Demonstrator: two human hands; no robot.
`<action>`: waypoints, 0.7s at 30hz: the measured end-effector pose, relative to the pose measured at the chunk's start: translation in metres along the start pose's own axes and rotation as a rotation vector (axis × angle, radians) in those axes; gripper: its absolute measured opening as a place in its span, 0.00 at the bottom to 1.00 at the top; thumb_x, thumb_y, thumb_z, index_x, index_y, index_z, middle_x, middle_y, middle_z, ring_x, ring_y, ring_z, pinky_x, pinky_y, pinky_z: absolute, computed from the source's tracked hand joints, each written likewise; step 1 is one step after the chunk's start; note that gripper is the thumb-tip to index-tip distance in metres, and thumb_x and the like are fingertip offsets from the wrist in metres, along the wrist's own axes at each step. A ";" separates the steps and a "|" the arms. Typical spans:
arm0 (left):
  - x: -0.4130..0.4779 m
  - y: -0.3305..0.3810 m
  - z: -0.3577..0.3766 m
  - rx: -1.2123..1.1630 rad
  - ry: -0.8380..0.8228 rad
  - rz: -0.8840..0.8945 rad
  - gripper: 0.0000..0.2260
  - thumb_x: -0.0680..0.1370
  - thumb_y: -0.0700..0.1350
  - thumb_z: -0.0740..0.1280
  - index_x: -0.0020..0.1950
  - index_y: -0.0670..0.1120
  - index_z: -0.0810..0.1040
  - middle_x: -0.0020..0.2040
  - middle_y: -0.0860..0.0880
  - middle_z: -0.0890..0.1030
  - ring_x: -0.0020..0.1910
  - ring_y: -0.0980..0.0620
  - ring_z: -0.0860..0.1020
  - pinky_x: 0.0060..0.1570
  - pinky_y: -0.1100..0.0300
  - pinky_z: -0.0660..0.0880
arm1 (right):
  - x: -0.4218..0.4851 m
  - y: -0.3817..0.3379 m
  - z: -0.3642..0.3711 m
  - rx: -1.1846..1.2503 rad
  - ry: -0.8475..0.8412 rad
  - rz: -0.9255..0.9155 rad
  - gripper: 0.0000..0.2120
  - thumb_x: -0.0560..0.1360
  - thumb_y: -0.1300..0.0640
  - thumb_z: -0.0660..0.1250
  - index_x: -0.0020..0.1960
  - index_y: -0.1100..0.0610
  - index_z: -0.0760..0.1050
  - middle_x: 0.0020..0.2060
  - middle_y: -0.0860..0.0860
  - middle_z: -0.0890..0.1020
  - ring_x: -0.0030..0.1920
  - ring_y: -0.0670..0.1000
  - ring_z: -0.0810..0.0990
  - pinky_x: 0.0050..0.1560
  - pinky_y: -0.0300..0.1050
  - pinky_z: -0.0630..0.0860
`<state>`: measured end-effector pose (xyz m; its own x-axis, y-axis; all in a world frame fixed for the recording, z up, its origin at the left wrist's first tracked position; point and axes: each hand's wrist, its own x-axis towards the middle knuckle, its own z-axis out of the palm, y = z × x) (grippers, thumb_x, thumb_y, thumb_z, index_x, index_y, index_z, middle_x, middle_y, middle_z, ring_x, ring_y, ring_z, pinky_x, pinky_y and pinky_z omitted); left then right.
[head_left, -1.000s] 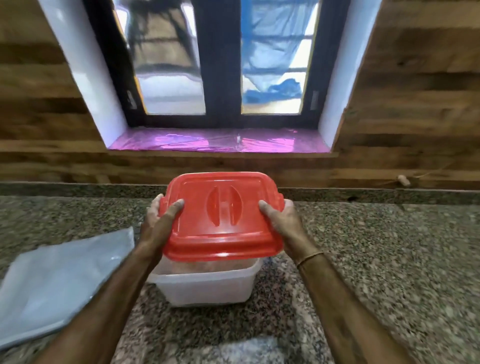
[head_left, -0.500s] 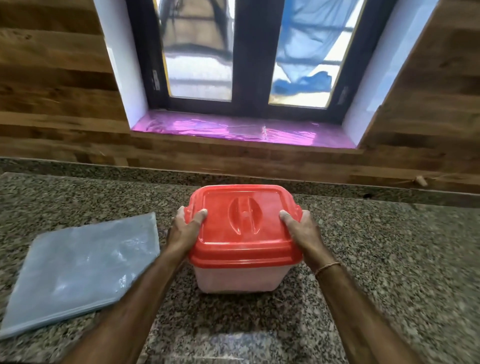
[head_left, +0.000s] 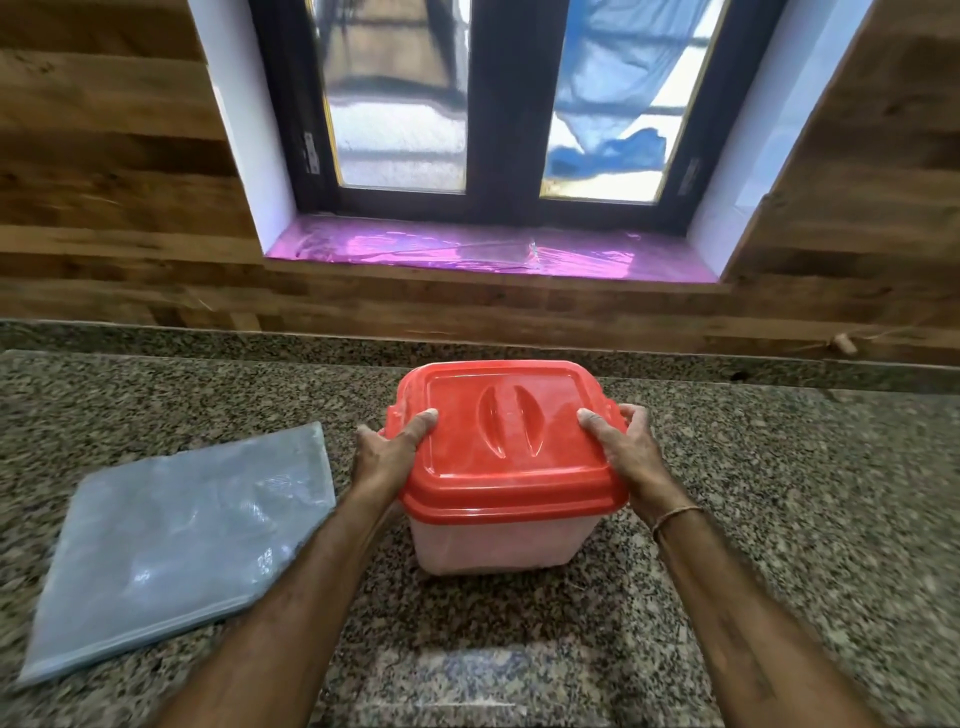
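A translucent white plastic container (head_left: 496, 545) stands on the granite counter (head_left: 779, 493) in front of me. A red lid (head_left: 506, 441) with a moulded handle sits flat on top of it. My left hand (head_left: 387, 452) grips the lid's left edge, thumb on top and fingers curled down the side. My right hand (head_left: 626, 452) grips the lid's right edge the same way, thumb on top. What is inside the container cannot be made out.
A flat grey-blue plastic bag (head_left: 176, 545) lies on the counter to the left of the container. Behind runs a low granite upstand, a wood-panelled wall and a window with a pink-covered sill (head_left: 467, 249).
The red lid was held tilted above the container and has come down flat onto it. Both hands stay on the lid's sides.
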<state>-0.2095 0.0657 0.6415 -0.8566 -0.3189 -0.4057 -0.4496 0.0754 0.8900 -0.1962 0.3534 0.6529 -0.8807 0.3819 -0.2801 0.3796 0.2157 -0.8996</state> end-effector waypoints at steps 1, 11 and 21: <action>0.001 0.000 -0.002 -0.038 0.014 -0.017 0.44 0.67 0.66 0.78 0.72 0.41 0.67 0.64 0.37 0.80 0.51 0.40 0.85 0.45 0.47 0.85 | 0.001 0.000 0.002 -0.033 0.058 -0.016 0.42 0.71 0.36 0.75 0.76 0.48 0.59 0.67 0.58 0.73 0.61 0.62 0.80 0.57 0.64 0.83; -0.007 0.004 -0.004 0.217 0.204 0.264 0.30 0.71 0.64 0.76 0.60 0.49 0.66 0.51 0.48 0.76 0.37 0.58 0.74 0.30 0.62 0.67 | -0.007 -0.005 0.001 -0.271 0.181 -0.142 0.36 0.73 0.33 0.72 0.69 0.55 0.67 0.55 0.55 0.81 0.50 0.58 0.84 0.49 0.60 0.85; -0.017 0.005 0.003 0.242 0.162 0.364 0.23 0.81 0.57 0.68 0.68 0.47 0.63 0.59 0.44 0.79 0.41 0.49 0.79 0.35 0.59 0.73 | -0.009 -0.008 0.019 -0.719 0.233 -0.265 0.30 0.85 0.41 0.52 0.82 0.57 0.59 0.71 0.60 0.75 0.64 0.62 0.79 0.60 0.52 0.75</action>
<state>-0.1975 0.0743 0.6521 -0.9278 -0.3725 -0.0213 -0.1896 0.4215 0.8868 -0.1963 0.3308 0.6563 -0.9154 0.3977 0.0618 0.3254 0.8216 -0.4680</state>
